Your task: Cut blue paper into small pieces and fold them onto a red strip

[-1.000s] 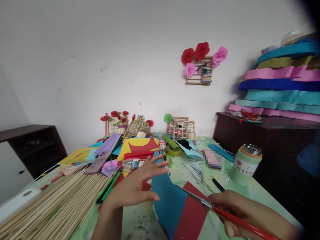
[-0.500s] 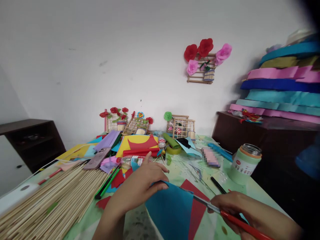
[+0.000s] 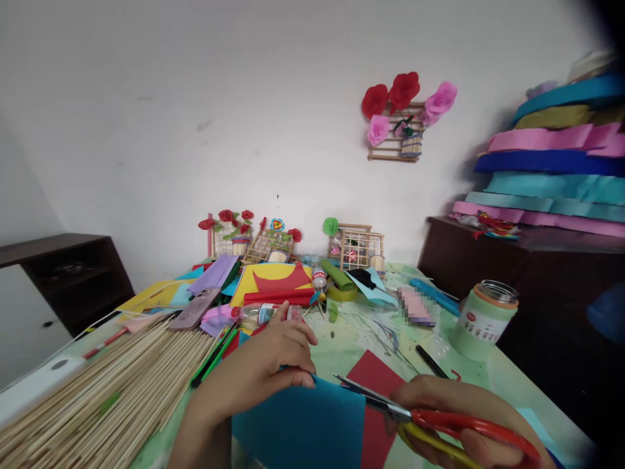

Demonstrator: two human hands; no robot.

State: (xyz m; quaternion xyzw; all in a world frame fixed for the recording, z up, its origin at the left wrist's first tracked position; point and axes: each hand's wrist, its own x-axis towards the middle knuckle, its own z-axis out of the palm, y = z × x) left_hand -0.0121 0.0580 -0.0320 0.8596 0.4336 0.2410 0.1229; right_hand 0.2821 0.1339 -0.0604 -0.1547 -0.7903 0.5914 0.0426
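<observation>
A blue sheet (image 3: 303,423) is pinched at its top edge between the thumb and fingers of my left hand (image 3: 273,358). My right hand (image 3: 469,410) is closed on scissors (image 3: 400,412) with red and yellow handles. Their slightly parted blades point left and lie across the sheet's upper right edge. Behind and beside the blue sheet is a red sheet (image 3: 375,371) on the table. The lower part of the blue sheet runs out of view.
Bamboo sticks (image 3: 122,384) cover the table's left side. A green jar (image 3: 483,319) stands at the right, near a black pen (image 3: 431,361) and a phone (image 3: 416,306). Bottles, coloured paper and small bamboo racks (image 3: 361,247) lie toward the wall.
The blue sheet has swung left and tilted, along with my left hand. The scissors have turned so both handles show, and their blades have parted.
</observation>
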